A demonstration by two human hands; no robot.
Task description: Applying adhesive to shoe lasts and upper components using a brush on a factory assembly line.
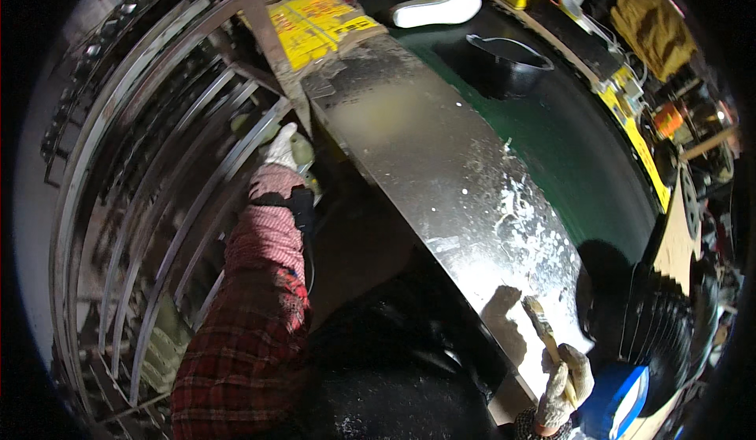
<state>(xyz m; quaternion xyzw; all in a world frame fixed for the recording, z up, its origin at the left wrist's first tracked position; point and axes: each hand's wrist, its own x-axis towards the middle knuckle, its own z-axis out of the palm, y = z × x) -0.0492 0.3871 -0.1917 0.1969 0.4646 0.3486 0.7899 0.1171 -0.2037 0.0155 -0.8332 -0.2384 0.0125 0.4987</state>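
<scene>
My right hand [568, 383], in a pale work glove, is closed round the handle of a brush [539, 322]. Its bristle end points up and left over the near end of a metal-topped bench [441, 196], where white smears [516, 211] spread. Out to the left, my left hand [282, 150], also gloved, reaches to a metal rack. An olive-green rounded piece [302, 150] shows between its thumb and fingers; its full shape is hidden by the hand. More olive pieces [250, 125] sit on the rack bars beside it.
The rack of curved-looking metal bars [157, 227] fills the left side. A white shoe sole [437, 10] and an open black container [508, 66] rest on a dark green surface [535, 141]. Yellow printed cardboard [311, 22] covers the bench's far end. A blue box [618, 401] stands by my right hand.
</scene>
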